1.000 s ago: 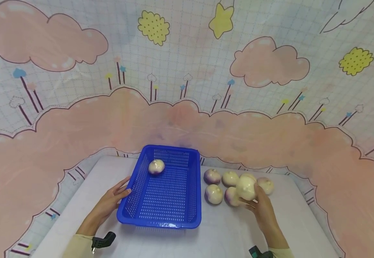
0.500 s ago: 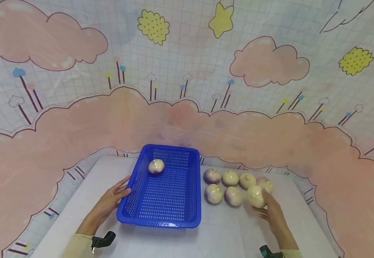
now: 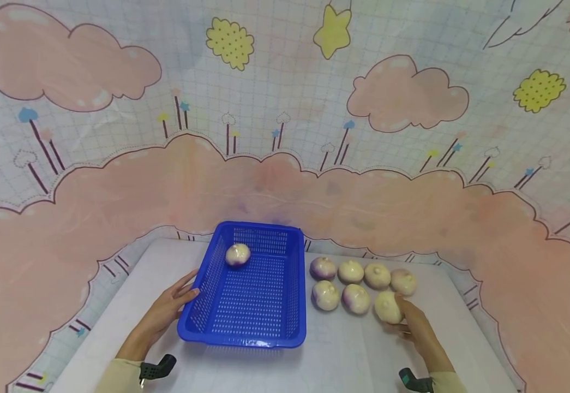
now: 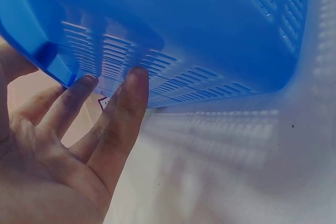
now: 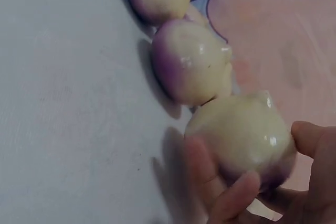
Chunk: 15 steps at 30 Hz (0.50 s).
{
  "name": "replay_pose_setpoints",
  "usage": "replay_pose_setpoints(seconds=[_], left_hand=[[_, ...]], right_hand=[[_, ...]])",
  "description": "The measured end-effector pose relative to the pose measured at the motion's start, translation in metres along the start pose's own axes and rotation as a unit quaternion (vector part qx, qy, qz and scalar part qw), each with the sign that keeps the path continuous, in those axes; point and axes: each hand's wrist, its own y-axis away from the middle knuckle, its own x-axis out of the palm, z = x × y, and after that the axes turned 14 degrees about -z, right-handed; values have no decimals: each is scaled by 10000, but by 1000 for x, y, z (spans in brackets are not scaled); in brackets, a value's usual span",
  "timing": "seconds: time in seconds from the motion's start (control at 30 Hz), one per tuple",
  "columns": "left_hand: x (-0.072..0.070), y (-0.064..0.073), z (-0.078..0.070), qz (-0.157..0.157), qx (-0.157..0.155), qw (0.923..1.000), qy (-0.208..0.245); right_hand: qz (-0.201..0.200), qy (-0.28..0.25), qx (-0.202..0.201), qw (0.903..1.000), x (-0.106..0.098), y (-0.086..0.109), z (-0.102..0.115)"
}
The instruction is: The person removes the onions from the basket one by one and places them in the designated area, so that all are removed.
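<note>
My right hand (image 3: 414, 323) holds a white-and-purple turnip (image 3: 388, 307) at the right end of the front row, its thumb and fingers around the side. In the right wrist view, the fingers curl about this turnip (image 5: 244, 140) close to the white table; whether it bears its full weight there I cannot tell. My left hand (image 3: 167, 307) touches the left side of a blue plastic basket (image 3: 242, 343). Seen from the left wrist, extended fingers (image 4: 134, 90) lie against the slotted outer wall. One turnip (image 3: 238, 255) sits inside the basket at the back left.
Several more turnips (image 3: 355, 299) stand in two rows right of the basket, on the white tabletop (image 3: 343, 355). A patterned cloth (image 3: 285, 185) with clouds and stars hangs behind and around the table.
My right hand has carried its turnip right and toward me, then down to the front row's right end. The turnips behind it are uncovered. The left hand and basket stay put.
</note>
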Motion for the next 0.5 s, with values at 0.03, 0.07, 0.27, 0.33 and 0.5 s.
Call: replay_pose_setpoints(seconds=[0.03, 0.07, 0.27, 0.33, 0.5], left_hand=[[0, 0, 0, 7, -3, 10000, 0], [0, 0, 1, 19, -9, 10000, 0], [0, 0, 0, 72, -71, 9999, 55], [-1, 0, 0, 79, -70, 9999, 55], [0, 0, 1, 21, -9, 10000, -12]], right_hand=[[-10, -10, -46, 10000, 0, -1, -1], [-32, -20, -84, 10000, 1, -2, -3], [-333, -189, -104, 9992, 1, -4, -7], [-417, -233, -131, 9988, 1, -5, -8], [-449, -379, -197, 9981, 1, -6, -11]])
